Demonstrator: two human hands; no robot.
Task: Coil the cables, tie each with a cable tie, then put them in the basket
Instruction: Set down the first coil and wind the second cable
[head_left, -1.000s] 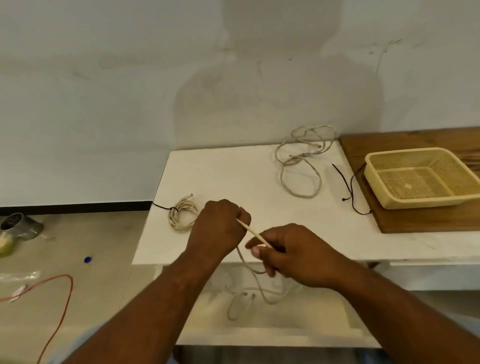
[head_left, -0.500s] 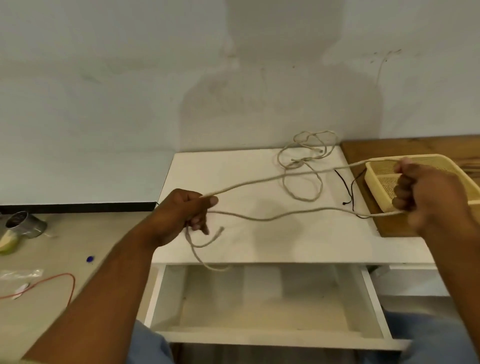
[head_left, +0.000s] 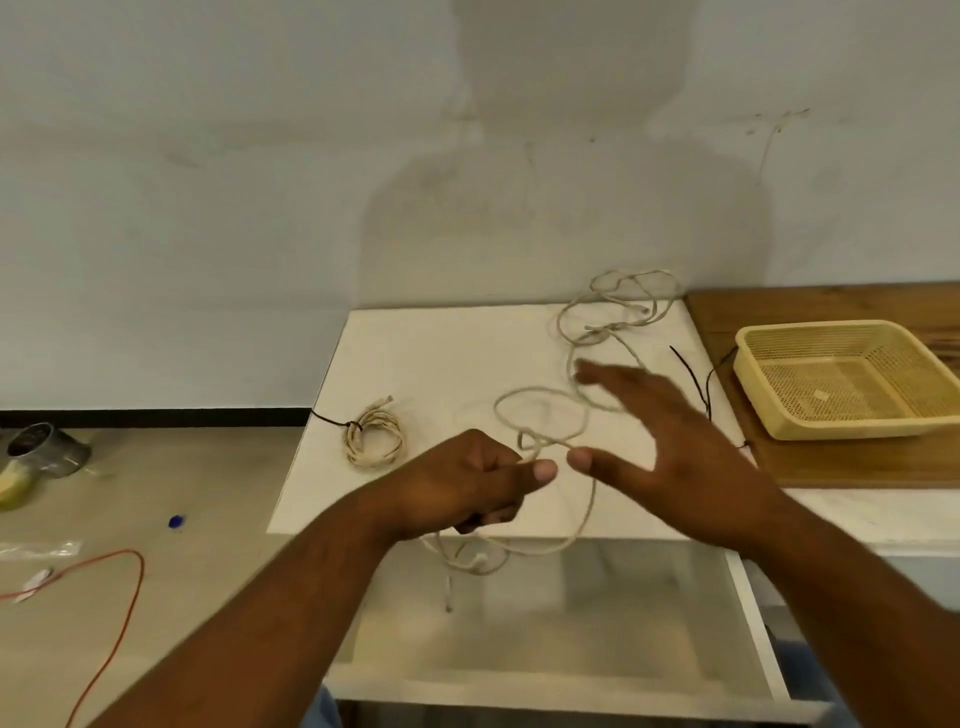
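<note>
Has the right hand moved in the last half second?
Yes. The right hand has swung left, away from the basket, and now hovers open over the white table.

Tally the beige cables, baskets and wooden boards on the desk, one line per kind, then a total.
Beige cables: 3 (tied coil, loose tangle, held cable in the left hand)
Basket: 1
Wooden board: 1
Total: 5

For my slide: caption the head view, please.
Left hand pinches a beige cable looped on the white table; right hand open.
</note>
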